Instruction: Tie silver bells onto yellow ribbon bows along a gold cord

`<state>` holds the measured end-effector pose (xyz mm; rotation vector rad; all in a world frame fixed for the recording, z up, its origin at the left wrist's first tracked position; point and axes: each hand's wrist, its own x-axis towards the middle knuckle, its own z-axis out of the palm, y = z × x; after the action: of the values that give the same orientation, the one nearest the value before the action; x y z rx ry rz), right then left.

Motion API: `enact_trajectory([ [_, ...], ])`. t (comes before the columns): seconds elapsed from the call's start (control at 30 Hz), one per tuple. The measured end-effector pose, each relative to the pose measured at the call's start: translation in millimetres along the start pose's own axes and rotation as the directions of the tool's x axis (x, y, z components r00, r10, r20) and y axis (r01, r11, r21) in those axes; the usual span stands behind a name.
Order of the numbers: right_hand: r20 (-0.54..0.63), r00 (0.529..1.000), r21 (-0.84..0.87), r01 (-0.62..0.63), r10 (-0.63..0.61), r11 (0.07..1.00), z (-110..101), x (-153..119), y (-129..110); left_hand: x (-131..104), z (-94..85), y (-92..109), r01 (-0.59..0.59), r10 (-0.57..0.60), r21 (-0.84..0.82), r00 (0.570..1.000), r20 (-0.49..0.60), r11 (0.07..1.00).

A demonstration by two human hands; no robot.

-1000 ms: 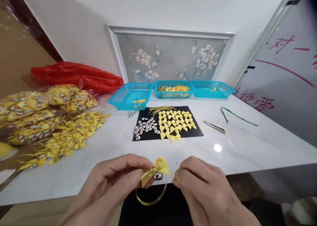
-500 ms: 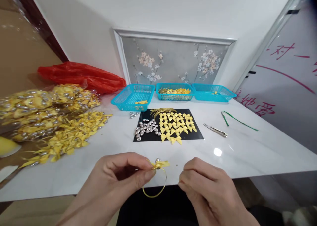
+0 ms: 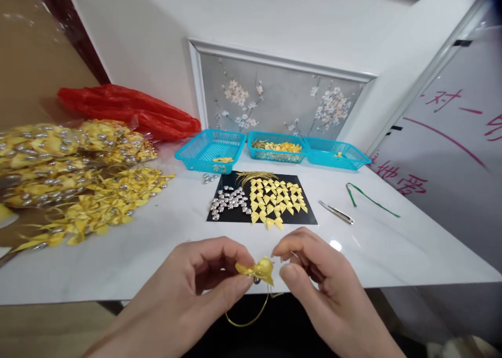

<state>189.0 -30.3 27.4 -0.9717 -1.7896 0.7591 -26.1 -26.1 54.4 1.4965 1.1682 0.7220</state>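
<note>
The left hand (image 3: 214, 279) pinched a yellow bow (image 3: 259, 269) between thumb and fingertips at the table's (image 3: 411, 258) near edge, a silver bead (image 3: 257, 280) under it and a gold cord (image 3: 249, 323) curving below. Just right of the bow, the right hand (image 3: 325, 282) was open, thumb and forefinger parted; I couldn't tell whether it held anything thin. From the left lay a heap of beaded bows (image 3: 98, 206), a red bag (image 3: 129, 109) behind, 3 blue baskets (image 3: 276, 156) in a row, a black mat (image 3: 233, 217) with loose beads (image 3: 230, 200) and flat bows (image 3: 277, 197), tweezers (image 3: 337, 212), then a green strip (image 3: 376, 203)
</note>
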Motion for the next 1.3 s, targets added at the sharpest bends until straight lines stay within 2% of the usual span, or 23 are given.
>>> enact_trajectory([
  [0.13, 0.017, 0.999, 0.013, -0.035, 0.035, 0.999, 3, 3, -2, 0, -0.6, 0, -0.030, 0.030, 0.000, 0.999, -0.023, 1.000],
  [0.37, 0.020, 0.999, 0.023, -0.035, 0.034, 0.999, 10, -11, 5, 2, -5.0, -1, -0.019, 0.027, 0.093, 0.996, -0.083, 0.996],
  [0.53, -0.031, 0.990, 0.006, 0.135, -0.135, 0.991, 22, -9, 7, 3, 0.0, -7, -0.031, 0.045, 0.112, 0.991, -0.126, 0.993],
  [0.6, -0.038, 0.987, 0.016, 0.159, -0.159, 0.987, 23, -6, 6, 4, 2.8, -8, -0.027, 0.047, 0.132, 0.987, -0.152, 0.991],
  [0.8, 0.047, 0.995, 0.048, 0.090, -0.092, 0.995, 20, -3, 5, 8, 8.6, -6, -0.007, 0.068, 0.243, 0.968, -0.241, 0.970],
  [0.97, 0.079, 0.997, 0.190, 0.000, -0.015, 0.982, 17, 1, 5, 9, 8.5, -9, 0.017, 0.037, 0.270, 0.981, -0.192, 0.963],
  [1.07, 0.065, 0.997, 0.216, -0.049, 0.035, 0.975, 19, 1, 7, 9, 7.4, -10, -0.014, 0.061, 0.272, 0.984, -0.168, 0.962],
  [1.17, 0.062, 0.995, 0.204, -0.089, 0.078, 0.975, 23, 0, 8, 10, 6.5, -11, -0.078, 0.138, 0.297, 0.973, -0.185, 0.952],
  [1.3, 0.019, 0.996, 0.209, -0.088, 0.086, 0.974, 32, -4, 9, 12, 6.2, -17, -0.107, 0.181, 0.335, 0.964, -0.197, 0.936],
])
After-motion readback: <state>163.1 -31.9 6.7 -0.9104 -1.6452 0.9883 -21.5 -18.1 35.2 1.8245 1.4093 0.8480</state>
